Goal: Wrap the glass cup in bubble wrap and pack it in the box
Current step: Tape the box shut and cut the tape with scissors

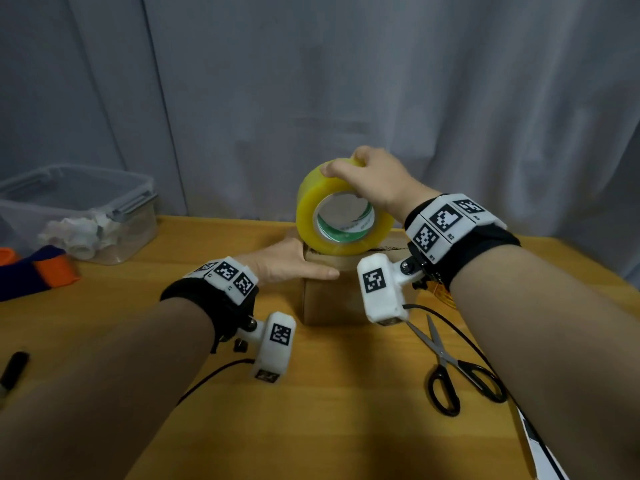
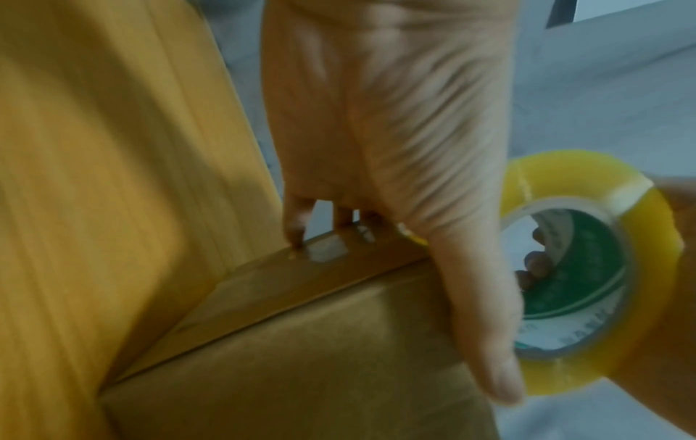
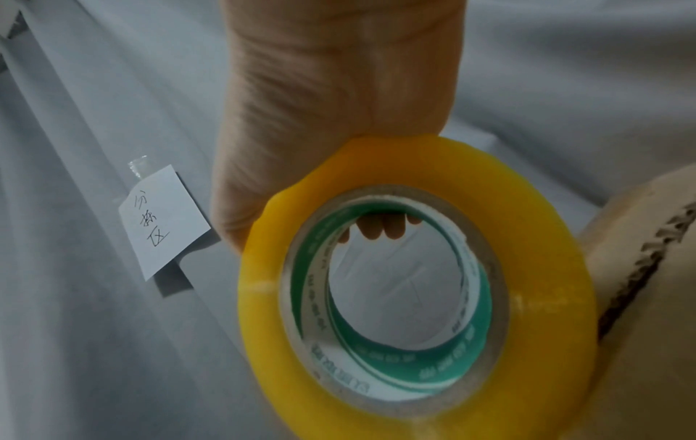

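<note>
A closed brown cardboard box (image 1: 329,299) stands mid-table. My left hand (image 1: 291,263) lies flat on its top left edge, fingertips (image 2: 297,235) pressing a glossy strip of tape on the box (image 2: 301,372), thumb straight along the near edge. My right hand (image 1: 367,178) grips a large yellow tape roll (image 1: 343,209) from above, fingers curled through its core, with the roll standing on edge on the box top. The roll (image 3: 263,297) fills the right wrist view below my right hand (image 3: 339,89). No glass cup or bubble wrap shows in any view.
Black-handled scissors (image 1: 446,362) lie on the wooden table (image 1: 311,427) to the right of the box. A clear lidded tub (image 1: 79,209) with white wads sits back left, beside an orange and blue item (image 1: 38,271). A black marker (image 1: 14,368) lies at the left edge.
</note>
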Action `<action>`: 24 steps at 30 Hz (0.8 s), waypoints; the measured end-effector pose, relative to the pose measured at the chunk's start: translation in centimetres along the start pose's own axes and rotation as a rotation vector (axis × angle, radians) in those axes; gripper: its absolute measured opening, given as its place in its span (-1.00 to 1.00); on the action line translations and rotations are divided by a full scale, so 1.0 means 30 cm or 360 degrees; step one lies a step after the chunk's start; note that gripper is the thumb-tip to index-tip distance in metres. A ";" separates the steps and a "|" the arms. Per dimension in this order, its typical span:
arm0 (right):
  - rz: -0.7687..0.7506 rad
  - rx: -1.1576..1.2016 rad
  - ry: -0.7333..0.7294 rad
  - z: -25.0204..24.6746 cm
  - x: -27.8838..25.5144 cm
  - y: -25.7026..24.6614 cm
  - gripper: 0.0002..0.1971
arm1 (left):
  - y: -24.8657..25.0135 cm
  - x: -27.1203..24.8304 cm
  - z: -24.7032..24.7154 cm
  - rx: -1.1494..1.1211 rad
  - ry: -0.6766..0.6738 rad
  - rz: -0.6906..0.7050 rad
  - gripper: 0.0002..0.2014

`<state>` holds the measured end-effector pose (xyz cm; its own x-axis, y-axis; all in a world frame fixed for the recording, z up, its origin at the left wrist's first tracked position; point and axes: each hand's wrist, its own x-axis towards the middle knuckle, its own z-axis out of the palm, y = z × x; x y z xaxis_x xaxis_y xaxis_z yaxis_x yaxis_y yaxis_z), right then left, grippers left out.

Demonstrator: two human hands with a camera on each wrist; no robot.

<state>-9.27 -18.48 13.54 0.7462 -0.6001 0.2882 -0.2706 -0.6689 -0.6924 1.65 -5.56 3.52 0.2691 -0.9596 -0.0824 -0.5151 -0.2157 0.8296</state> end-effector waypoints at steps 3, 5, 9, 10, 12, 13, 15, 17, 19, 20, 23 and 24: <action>-0.0072 -0.0012 0.0120 0.015 -0.013 0.003 -0.54 | 0.007 -0.007 0.002 0.0040 0.0063 -0.0017 -0.30; -0.0116 -0.0074 0.0176 0.018 -0.027 -0.003 -0.50 | 0.006 0.000 0.003 0.0064 0.0129 0.0011 -0.39; -0.0166 -0.0410 0.0175 -0.039 -0.035 -0.007 -0.59 | 0.007 -0.023 -0.033 0.0173 0.0120 -0.0091 -0.11; -0.0155 -0.0550 0.0176 -0.069 -0.037 0.002 -0.61 | -0.004 -0.026 -0.048 0.0201 0.0111 -0.0148 0.03; -0.0131 -0.0816 0.0164 -0.125 -0.046 0.027 -0.62 | -0.016 -0.035 -0.068 0.0210 0.0102 -0.0217 0.11; -0.0125 -0.0888 0.0156 -0.140 -0.050 0.036 -0.62 | -0.015 -0.039 -0.072 0.0195 0.0101 -0.0233 0.10; -0.0124 -0.0937 0.0129 -0.140 -0.054 0.035 -0.62 | -0.014 -0.039 -0.078 0.0173 0.0085 -0.0254 0.11; -0.0142 -0.0987 0.0101 -0.121 -0.053 0.021 -0.62 | -0.013 -0.043 -0.076 0.0181 0.0057 -0.0281 0.11; -0.0149 -0.0991 0.0098 -0.117 -0.054 0.010 -0.63 | -0.014 -0.045 -0.076 0.0203 0.0051 -0.0310 0.07; -0.0145 -0.0978 0.0097 -0.119 -0.056 0.009 -0.63 | -0.010 -0.043 -0.081 0.0232 0.0038 -0.0332 0.06; -0.0144 -0.0951 0.0073 -0.120 -0.062 0.011 -0.60 | 0.044 -0.047 -0.092 0.0452 -0.0052 -0.0411 0.02; -0.0150 -0.0946 0.0067 -0.118 -0.062 0.011 -0.62 | 0.063 -0.045 -0.092 0.0583 -0.0089 -0.0434 0.00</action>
<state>-12.89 -19.14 15.13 0.7621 -0.5349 0.3648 -0.5072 -0.8434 -0.1773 2.56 -4.16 6.73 0.3955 -0.8649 -0.3090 -0.6880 -0.5019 0.5242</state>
